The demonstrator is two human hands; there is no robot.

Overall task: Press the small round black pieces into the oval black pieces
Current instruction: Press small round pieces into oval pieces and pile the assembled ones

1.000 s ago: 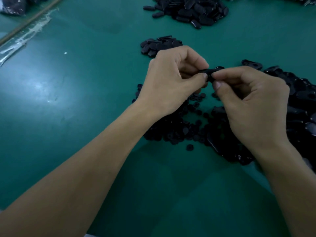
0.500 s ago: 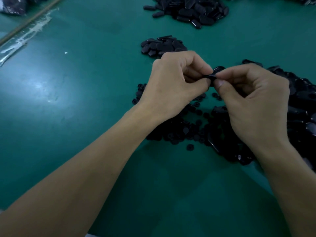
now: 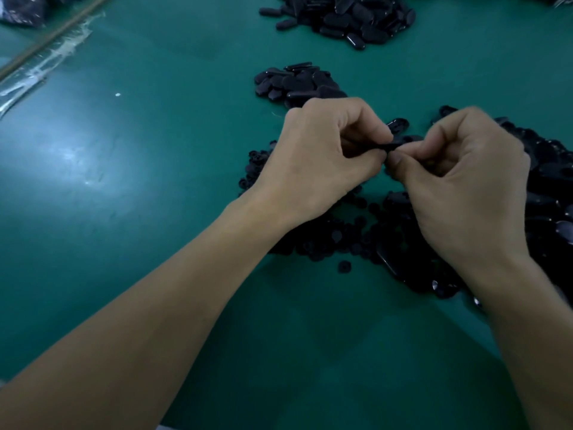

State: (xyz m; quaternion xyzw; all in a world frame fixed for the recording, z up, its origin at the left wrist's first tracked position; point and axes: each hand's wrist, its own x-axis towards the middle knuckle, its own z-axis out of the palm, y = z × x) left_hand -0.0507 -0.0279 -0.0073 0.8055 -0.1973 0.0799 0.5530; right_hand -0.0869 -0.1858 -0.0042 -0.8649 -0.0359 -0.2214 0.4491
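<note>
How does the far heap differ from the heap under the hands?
The far heap holds oval pieces; the near heap holds mostly small round ones. The far heap lies uncovered; the near heap is partly hidden by the left hand and right hand. Both are black, on the green table.

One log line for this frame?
phase: pressing | left hand: pinches oval black piece | right hand: pinches same piece | small round black pieces: loose on green table

Two hands are up, the left hand (image 3: 322, 162) and the right hand (image 3: 465, 187), pinching one black piece (image 3: 392, 146) between them. I count three heaps of oval pieces: a far heap (image 3: 350, 17), a middle heap (image 3: 297, 83) and a right heap (image 3: 548, 181). There is one spread of small round pieces (image 3: 338, 235), too many to count, and one stray round piece (image 3: 344, 266).
</note>
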